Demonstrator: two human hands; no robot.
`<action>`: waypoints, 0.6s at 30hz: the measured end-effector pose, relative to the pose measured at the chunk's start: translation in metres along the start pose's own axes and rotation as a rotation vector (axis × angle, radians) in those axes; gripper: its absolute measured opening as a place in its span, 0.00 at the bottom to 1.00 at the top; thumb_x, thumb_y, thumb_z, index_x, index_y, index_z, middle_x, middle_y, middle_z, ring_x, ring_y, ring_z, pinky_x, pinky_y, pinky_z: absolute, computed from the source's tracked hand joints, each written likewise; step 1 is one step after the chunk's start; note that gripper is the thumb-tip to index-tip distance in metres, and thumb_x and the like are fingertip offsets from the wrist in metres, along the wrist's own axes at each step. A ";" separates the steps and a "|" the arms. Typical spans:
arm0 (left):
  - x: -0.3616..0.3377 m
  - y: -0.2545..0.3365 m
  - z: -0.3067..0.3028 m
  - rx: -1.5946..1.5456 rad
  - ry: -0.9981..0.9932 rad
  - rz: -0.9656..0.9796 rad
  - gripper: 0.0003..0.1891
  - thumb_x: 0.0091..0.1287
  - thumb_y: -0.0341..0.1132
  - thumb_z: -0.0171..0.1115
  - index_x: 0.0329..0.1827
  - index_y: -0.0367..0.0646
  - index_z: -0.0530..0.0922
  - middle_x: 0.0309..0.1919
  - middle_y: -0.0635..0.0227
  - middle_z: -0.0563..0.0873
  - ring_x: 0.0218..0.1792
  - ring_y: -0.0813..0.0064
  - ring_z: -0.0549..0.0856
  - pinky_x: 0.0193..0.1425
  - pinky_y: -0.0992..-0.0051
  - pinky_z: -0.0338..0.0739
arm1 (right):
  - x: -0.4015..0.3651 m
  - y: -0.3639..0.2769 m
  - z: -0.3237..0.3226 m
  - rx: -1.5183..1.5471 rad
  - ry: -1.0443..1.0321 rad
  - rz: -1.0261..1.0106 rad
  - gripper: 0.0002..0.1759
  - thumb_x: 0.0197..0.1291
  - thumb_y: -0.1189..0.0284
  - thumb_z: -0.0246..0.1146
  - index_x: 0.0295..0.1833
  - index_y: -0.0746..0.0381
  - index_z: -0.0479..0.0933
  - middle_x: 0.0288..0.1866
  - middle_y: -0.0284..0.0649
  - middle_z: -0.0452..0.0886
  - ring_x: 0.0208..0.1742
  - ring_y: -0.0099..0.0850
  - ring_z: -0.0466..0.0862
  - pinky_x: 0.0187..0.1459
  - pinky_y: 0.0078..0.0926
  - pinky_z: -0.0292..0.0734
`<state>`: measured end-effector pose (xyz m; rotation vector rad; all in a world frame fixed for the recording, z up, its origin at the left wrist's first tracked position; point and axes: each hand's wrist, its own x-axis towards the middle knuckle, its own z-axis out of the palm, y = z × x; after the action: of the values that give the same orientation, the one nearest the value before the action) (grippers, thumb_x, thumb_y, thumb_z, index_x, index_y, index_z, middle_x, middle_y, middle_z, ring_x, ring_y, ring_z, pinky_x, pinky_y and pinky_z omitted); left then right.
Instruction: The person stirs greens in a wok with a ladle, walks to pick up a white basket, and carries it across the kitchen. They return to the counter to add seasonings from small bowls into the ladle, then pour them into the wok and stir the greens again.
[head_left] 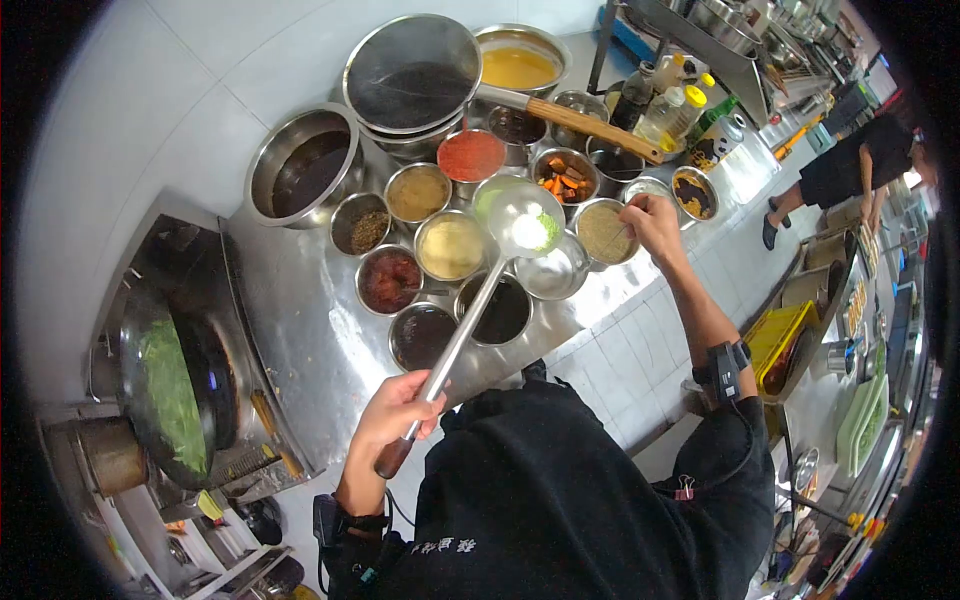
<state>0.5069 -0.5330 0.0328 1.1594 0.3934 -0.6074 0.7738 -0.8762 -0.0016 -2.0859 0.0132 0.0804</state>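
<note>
My left hand (395,415) is closed round the handle of a long metal ladle (528,222), whose bowl is over the seasoning bowls and holds something pale green. My right hand (652,226) is closed at the right edge of a steel bowl of tan grains (606,231); its fingertips pinch something thin that I cannot make out clearly. Near the ladle stand a bowl of yellowish paste (450,246), a bowl of red powder (471,156), a bowl of dark liquid (505,310) and a shiny steel bowl (553,272).
A wok with green food (170,395) is on the stove at the left. A strainer (412,75) lies over a pot at the back. Bottles (672,115) stand at the back right. Another person (850,165) stands by a counter at the far right, near a yellow crate (780,335).
</note>
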 end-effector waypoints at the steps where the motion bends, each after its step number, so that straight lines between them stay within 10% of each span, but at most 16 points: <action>1: -0.002 0.000 -0.002 -0.011 0.016 0.014 0.15 0.58 0.24 0.59 0.49 0.33 0.74 0.25 0.70 0.77 0.17 0.82 0.75 0.19 0.82 0.67 | 0.001 -0.001 0.002 0.028 -0.005 -0.004 0.08 0.48 0.74 0.59 0.27 0.69 0.79 0.16 0.36 0.77 0.18 0.22 0.76 0.22 0.22 0.69; 8: -0.016 0.003 -0.021 -0.031 0.213 0.210 0.18 0.56 0.24 0.59 0.51 0.31 0.72 0.25 0.69 0.77 0.16 0.81 0.74 0.18 0.82 0.66 | 0.002 -0.020 0.087 0.332 -0.096 -0.215 0.08 0.51 0.74 0.57 0.32 0.67 0.80 0.22 0.38 0.81 0.24 0.21 0.79 0.26 0.20 0.72; 18: -0.047 -0.016 -0.034 -0.046 0.476 0.239 0.17 0.55 0.24 0.57 0.49 0.30 0.72 0.24 0.69 0.77 0.16 0.81 0.74 0.18 0.81 0.67 | 0.009 -0.024 0.199 -0.047 -0.154 -0.439 0.08 0.51 0.72 0.60 0.32 0.64 0.81 0.26 0.49 0.82 0.28 0.42 0.83 0.34 0.34 0.77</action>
<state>0.4611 -0.4943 0.0361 1.2818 0.6572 -0.1065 0.7731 -0.6914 -0.0795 -2.0780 -0.5415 -0.0273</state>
